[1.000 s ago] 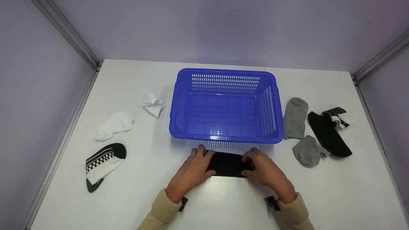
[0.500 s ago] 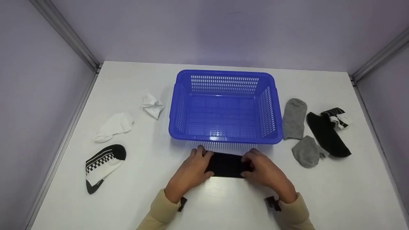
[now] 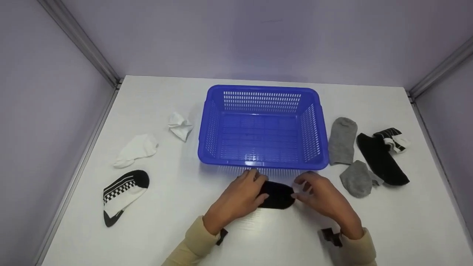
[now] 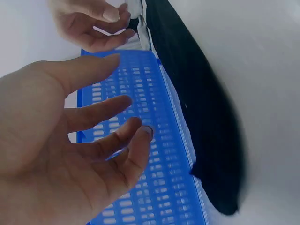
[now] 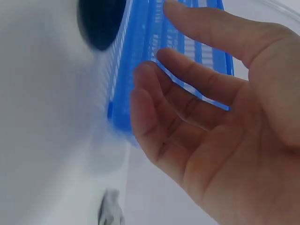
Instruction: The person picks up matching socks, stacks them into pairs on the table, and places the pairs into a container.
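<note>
A black sock (image 3: 278,195) lies flat on the table just in front of the blue basket (image 3: 263,164), its rounded end to the right. The left hand (image 3: 238,195) is over its left part, hiding that end. In the left wrist view the left hand (image 4: 84,131) has bent, spread fingers with nothing in them, beside the black sock (image 4: 201,108). At the sock's right end is the right hand (image 3: 325,194), thumb tip by the edge. The right wrist view has the right hand (image 5: 220,117) loosely curved and holding nothing, the dark sock (image 5: 101,21) beyond its fingers.
Left of the basket lie two white socks (image 3: 137,149) (image 3: 180,126) and a patterned black-and-white sock (image 3: 125,195). On the right are grey socks (image 3: 342,142) (image 3: 356,179), a black sock (image 3: 382,160) and a crumpled striped one (image 3: 393,140). Walls border the table.
Both hands have shifted right. The right hand has moved off the sock's right part, uncovering its rounded end. The head view has shifted slightly.
</note>
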### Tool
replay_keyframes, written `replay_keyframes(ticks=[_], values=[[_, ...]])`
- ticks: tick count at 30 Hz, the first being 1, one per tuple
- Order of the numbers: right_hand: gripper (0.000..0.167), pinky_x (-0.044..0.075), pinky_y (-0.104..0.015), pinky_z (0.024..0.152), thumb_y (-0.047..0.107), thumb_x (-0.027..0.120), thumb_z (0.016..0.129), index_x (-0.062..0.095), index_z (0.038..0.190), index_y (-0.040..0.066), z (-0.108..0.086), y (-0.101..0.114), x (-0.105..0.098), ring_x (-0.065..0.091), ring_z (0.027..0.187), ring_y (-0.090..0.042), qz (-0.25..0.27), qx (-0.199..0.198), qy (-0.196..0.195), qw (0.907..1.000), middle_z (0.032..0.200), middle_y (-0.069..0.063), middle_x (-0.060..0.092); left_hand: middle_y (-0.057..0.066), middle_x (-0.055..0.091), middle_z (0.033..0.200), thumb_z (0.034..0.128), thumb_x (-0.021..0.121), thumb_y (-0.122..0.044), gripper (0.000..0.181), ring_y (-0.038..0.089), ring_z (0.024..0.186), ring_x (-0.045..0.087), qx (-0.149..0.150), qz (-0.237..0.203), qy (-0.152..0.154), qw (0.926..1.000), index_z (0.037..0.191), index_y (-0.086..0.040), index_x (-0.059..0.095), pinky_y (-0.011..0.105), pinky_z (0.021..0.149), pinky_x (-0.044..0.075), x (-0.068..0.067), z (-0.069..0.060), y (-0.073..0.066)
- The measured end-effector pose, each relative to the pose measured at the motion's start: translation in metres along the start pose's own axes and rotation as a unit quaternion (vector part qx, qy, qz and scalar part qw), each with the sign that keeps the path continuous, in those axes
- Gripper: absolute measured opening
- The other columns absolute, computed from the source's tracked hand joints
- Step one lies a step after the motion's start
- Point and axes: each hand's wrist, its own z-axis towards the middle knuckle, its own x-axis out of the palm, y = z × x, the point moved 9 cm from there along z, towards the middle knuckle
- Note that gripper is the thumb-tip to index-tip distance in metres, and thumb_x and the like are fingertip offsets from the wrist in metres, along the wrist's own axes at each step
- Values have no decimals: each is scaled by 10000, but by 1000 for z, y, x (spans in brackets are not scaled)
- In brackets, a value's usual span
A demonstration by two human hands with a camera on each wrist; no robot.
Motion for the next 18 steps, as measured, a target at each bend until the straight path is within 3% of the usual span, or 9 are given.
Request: replay_keyframes(ticks=[5,13,18], values=[[242,602,-399,769,118,814,914,709,1102,8,-7,-12,-22,698,905,-226,37,93,-333,9994,1060,-134,740,50,631,1182,1033,676,-337,383,161,1041,638,507,101,-21,9987,1328,-96,638,278,894,572,4,17,-27],[289,600,-366,799,190,771,965,696,1160,-9,-28,-42,-61,710,939,-236,-224,533,-632,9963,1100,-156,747,16,642,1223,1046,643,-382,400,136,1084,632,1227,282,558,9905,1362,-136,634,252,936,547,32,52,-80],[250,586,-272,779,240,784,960,738,1121,55,-40,-58,-89,698,890,-110,-319,635,-982,9926,1040,-86,773,6,641,1273,1058,619,-383,405,130,1146,640,1672,358,571,9836,1397,-161,610,227,978,539,48,77,-112]])
